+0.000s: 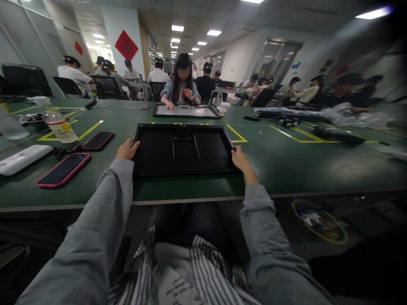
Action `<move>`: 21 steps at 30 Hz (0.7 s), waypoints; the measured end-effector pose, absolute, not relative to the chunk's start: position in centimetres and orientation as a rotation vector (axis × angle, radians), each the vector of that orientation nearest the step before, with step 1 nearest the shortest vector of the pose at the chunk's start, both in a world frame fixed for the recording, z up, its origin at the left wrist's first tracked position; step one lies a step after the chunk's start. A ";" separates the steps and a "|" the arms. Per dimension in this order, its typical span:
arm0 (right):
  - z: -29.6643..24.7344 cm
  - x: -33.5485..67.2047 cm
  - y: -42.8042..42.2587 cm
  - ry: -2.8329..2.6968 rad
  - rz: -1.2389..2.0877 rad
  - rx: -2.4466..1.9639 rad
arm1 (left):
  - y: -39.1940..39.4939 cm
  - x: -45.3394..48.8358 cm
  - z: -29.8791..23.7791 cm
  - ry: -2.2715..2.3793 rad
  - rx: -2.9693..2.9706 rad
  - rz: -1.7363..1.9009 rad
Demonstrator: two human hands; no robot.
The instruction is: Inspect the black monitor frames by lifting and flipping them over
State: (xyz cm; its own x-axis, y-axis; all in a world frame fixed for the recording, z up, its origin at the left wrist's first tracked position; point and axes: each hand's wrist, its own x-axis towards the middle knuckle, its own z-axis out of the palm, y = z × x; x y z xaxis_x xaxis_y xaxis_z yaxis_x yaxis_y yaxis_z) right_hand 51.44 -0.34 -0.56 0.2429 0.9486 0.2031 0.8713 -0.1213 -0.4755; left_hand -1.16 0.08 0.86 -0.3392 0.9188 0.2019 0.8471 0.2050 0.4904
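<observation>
A flat black monitor panel (182,148) lies back side up on the green table (286,169) in front of me. My left hand (126,150) grips its left edge, thumb on top. My right hand (240,158) holds the right edge, fingers curled round it. Both arms wear grey sleeves.
Two pink-cased phones (63,169) (98,140), a white device (23,158) and a clear bottle (59,123) lie at the left. Across the table a seated person (181,87) works on another panel (186,111). Black parts and plastic wrap (318,114) lie at the right. A bin (319,220) stands under the table.
</observation>
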 end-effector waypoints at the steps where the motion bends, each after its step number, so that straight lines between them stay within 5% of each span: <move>1: -0.6 51.4 -0.3 -1.651 0.205 -2.020 | 0.1 -1.2 0.8 2.328 1.721 0.811; 21: -0.8 51.4 -0.2 -1.654 0.190 -2.031 | 0.1 -1.3 0.6 2.321 1.735 0.836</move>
State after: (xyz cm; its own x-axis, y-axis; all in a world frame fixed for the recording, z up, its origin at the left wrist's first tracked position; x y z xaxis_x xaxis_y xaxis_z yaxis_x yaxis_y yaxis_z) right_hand 51.40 -0.19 -0.81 0.2486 0.9465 0.2057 0.8751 -0.1285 -0.4666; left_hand -1.28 0.13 0.60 -0.3328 0.9166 0.2215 0.8473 0.1875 0.4970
